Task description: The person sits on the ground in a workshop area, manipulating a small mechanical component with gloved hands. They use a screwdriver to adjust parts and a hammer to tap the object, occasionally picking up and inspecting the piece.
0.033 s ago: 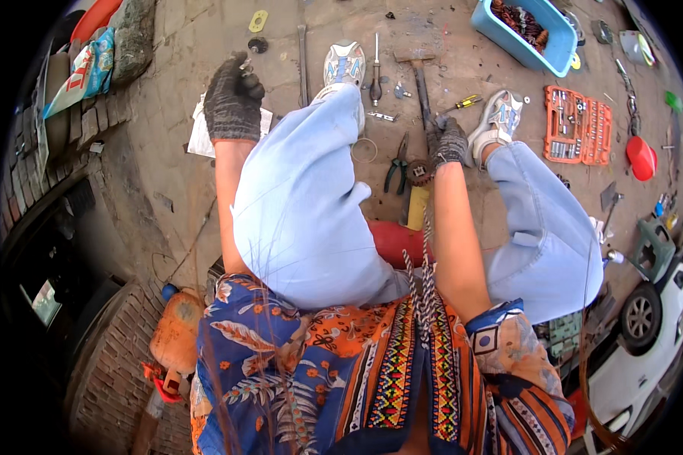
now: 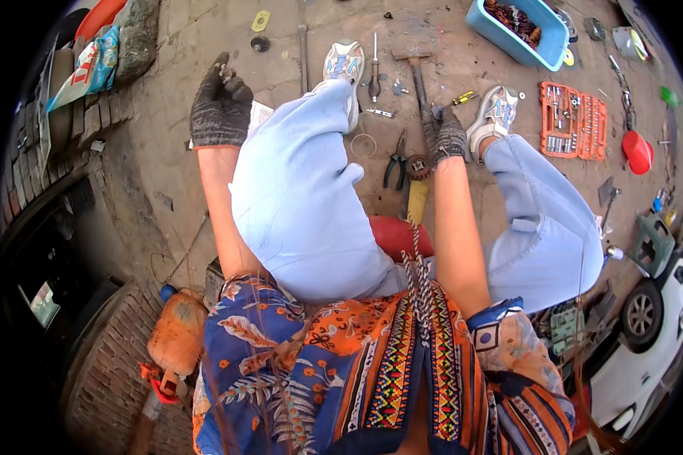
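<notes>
From the head view, the person sits low over a paved floor (image 2: 167, 174) strewn with tools. The gloved left hand (image 2: 220, 110) is raised off to the left of the left knee, its fingers (image 2: 224, 72) pinched together on a small pale piece that is too small to make out. The gloved right hand (image 2: 444, 133) reaches down between the legs, its fingers curled at the lower end of the hammer (image 2: 413, 57), whose handle runs up to a blocky head; whether they actually clasp the handle cannot be told. Just left of that hand lie green-handled pliers (image 2: 395, 163) and a thin wire ring (image 2: 363, 144), with a dark toothed round part (image 2: 417, 165) touching the wrist. A screwdriver (image 2: 374, 72) lies beside the left shoe. Toward the floor's far right corner sit a blue tub (image 2: 542, 45) and an orange socket set (image 2: 573, 117). The legs hide much of the floor.
</notes>
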The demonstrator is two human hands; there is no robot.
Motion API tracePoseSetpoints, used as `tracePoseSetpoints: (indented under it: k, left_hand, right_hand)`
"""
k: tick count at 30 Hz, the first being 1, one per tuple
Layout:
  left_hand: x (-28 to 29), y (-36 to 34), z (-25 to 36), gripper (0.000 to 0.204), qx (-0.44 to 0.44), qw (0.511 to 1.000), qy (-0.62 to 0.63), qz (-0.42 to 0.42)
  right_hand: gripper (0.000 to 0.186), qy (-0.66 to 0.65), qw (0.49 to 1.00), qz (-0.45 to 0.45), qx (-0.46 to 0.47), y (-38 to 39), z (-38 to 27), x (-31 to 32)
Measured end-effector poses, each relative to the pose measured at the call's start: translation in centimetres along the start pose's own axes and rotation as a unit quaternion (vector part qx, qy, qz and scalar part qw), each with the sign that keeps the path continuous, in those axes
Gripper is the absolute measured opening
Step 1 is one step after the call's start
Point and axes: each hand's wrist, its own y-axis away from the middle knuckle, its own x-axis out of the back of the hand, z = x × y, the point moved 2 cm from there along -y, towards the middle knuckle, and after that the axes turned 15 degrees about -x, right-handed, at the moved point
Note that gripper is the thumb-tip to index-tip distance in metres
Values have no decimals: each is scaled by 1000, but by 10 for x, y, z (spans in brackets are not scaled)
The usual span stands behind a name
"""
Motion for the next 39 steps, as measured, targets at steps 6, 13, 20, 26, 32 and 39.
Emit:
tracePoseSetpoints:
  k: [6,13,20,26,32,39]
  left_hand:
    - [-30,84,113,25,-74,968,201,-133]
    - [-110,207,61,22,-79,970,54,-223]
    - [-116,262,28,28,-15,926,-149,-347]
    - [-109,273,38,28,-22,899,-238,-367]
    - [-109,277,37,30,-17,923,-170,-345]
    - [-118,285,30,22,-143,875,-238,-396]
  right_hand:
    - [15,16,961,-276,8,140,-31,-66]
    - [18,260,872,-343,235,275,-37,-51]
    - [17,405,621,-221,633,353,-23,-38]
    - [16,423,558,-209,682,377,-15,-30]
    - [12,448,495,-222,711,380,-19,-25]
    - [42,217,808,-367,408,366,-25,-13]
